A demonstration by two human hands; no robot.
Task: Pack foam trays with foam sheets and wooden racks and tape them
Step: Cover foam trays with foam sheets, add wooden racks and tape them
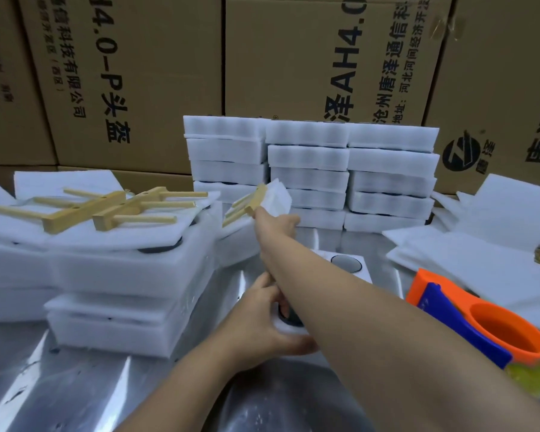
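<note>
Head view is the only one given. Well ahead of the body, a wooden rack (pixel 247 202) and a foam sheet (pixel 279 194) are held together by the right hand (pixel 278 224), whose fingers are curled round both. The rack's pegs point leftward from the fingertips, and the sheet fans out just beyond them. The pair is judged to be taken in one grab so that both can be carried to the tray at once.

The foam tray (pixel 351 268) lies beneath the right forearm. Its near edge is gripped by the left hand (pixel 262 325), fingers curled against the foam, probably to keep the light piece from sliding on the metal table (pixel 75 385). Dark round shapes are seen in the tray, one just beside the left fingers; what they are cannot be told.

Just beyond the right fingertips a wall of packed trays (pixel 356 169) is stacked, so little room is left forward. To the left of both hands a side stack (pixel 122 275) topped with spare racks (pixel 85 210) stands close, and its overhanging sheets could be caught by the pegs. To the right of the forearm, bare table separates the tray from a tape dispenser (pixel 480 322). The air between the right fingertips and the tray is unobstructed, so a straight pull back and down appears to be called for.
</note>
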